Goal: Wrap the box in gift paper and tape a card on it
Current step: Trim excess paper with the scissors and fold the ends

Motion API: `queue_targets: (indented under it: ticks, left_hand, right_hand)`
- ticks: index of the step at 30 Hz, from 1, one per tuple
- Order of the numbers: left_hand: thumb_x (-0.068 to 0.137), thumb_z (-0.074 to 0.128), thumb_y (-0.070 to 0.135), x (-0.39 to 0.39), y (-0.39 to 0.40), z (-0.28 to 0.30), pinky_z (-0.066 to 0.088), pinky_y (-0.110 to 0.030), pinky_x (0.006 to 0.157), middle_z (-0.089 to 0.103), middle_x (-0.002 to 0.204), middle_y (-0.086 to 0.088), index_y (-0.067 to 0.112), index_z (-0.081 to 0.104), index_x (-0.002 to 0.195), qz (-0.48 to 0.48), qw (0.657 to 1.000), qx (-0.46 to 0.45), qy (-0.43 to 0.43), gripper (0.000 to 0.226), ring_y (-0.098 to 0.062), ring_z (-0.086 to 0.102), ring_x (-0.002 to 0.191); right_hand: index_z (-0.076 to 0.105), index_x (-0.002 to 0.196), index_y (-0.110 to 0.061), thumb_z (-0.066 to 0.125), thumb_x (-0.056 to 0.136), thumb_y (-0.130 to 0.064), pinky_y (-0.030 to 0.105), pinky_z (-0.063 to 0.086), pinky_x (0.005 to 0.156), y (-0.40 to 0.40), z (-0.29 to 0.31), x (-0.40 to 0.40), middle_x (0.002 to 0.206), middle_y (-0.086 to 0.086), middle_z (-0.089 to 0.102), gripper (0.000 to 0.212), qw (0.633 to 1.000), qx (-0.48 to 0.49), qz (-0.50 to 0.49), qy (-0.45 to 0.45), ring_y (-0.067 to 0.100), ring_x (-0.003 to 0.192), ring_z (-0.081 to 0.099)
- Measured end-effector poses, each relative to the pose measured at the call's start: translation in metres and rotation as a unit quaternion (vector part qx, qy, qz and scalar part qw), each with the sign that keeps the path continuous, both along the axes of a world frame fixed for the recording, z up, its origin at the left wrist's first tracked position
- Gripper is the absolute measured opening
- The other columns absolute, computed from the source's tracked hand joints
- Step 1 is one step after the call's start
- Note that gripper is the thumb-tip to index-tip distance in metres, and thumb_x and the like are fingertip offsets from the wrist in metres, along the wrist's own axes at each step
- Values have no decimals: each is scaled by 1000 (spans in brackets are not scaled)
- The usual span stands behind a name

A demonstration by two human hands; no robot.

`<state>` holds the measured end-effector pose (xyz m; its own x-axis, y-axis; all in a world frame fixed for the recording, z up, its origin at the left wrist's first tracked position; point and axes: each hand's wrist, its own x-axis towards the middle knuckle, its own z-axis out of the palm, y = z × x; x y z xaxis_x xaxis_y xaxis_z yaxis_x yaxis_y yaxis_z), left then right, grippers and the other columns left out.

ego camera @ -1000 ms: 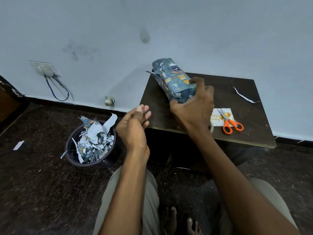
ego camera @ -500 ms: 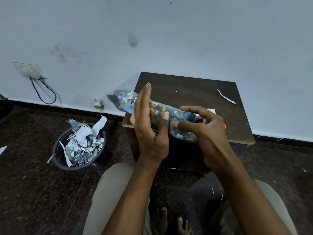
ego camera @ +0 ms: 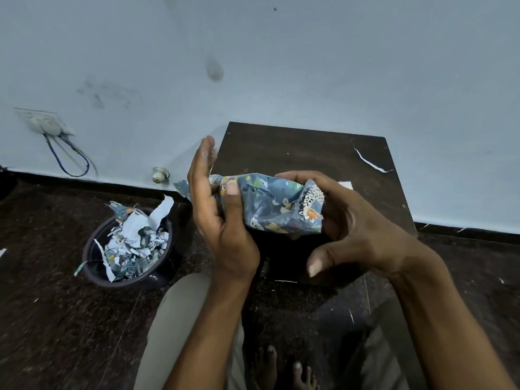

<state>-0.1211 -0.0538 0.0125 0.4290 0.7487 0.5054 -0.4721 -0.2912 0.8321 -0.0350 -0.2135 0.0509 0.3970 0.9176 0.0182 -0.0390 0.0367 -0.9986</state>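
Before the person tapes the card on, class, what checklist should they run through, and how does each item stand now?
1. Wrapped box supported by both hands: ok; left hand with its thumb on it, right hand curled round its right end.
2. Paper covers the box: ok on the visible side.
3. Left end folded shut: not ok; a loose flap sticks out past the left hand.
4. Right end taped: cannot tell, hidden by fingers.
5. Card within reach: cannot tell; only a white corner shows behind the right hand.
6. Bare space on the table: ok.
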Motion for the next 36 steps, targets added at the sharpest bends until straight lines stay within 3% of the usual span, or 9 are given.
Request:
queue_targets:
  ticks: [2,4,9,12,16,21,26,31,36]
  left_hand:
    - [98,37,3,-5,-8,5,29,-56,119,39,157,-16,-5,31,152,2,1000,-9,-19,54,-30,35,148]
    - [99,35,3,-9,-20,8,28,-54,120,37,158,-16,-5,28,152,5,1000,-6,-20,55,-29,34,148]
    - [98,33,0,-7,-40,4,30,-48,119,36,159,-16,-5,28,153,14,1000,-10,-2,55,-25,35,148]
    - [97,34,-1,-7,-47,0,33,-38,114,37,159,-15,-4,29,152,-6,999,-36,0,56,-22,36,147]
    - [96,36,-1,-8,-51,1,35,-29,107,40,158,-12,-2,32,151,4,999,-32,0,55,-23,39,146]
    - [97,33,0,-6,-55,9,38,-34,108,43,156,-11,-2,36,150,20,1000,-25,-1,53,-24,43,142]
    - [97,32,-2,31,-25,28,34,-53,116,40,156,-12,-1,33,152,20,999,-8,-35,55,-27,39,145]
    - [95,39,-7,82,14,45,38,-20,105,39,157,-12,0,32,152,10,999,6,-42,58,-22,41,144]
    - [91,45,-10,128,48,32,44,-18,95,39,157,-2,11,34,152,-5,999,-24,-35,65,-13,40,143]
  right_hand:
    - [53,137,-7,90,57,3,40,53,98,7,1,-6,133,12,64,89,998,25,-52,-24,29,121,63]
    - [56,128,-3,89,62,-12,35,53,91,13,-1,-11,119,12,65,74,993,74,-94,-3,27,108,64]
    - [62,116,-5,92,63,-45,35,54,84,21,-12,-23,115,22,51,73,969,134,-197,70,26,101,63]
    - [53,123,5,87,71,-44,42,55,86,25,-19,-41,117,18,62,79,953,171,-215,130,32,102,63]
    - [53,118,3,81,78,-51,67,46,94,27,-24,-55,121,40,56,73,929,201,-289,115,44,105,59]
    - [66,109,-9,66,90,-22,41,51,80,31,-7,-52,103,14,67,24,908,244,-341,-15,28,91,64]
    - [66,99,2,63,90,-6,36,56,77,56,15,-17,94,13,70,12,904,259,-339,-15,23,85,67]
    - [62,101,3,63,92,-4,36,60,76,89,23,37,97,21,66,12,897,281,-342,10,28,86,66]
    - [62,105,6,59,97,6,29,58,79,118,0,86,105,22,69,9,900,279,-334,-34,21,93,70]
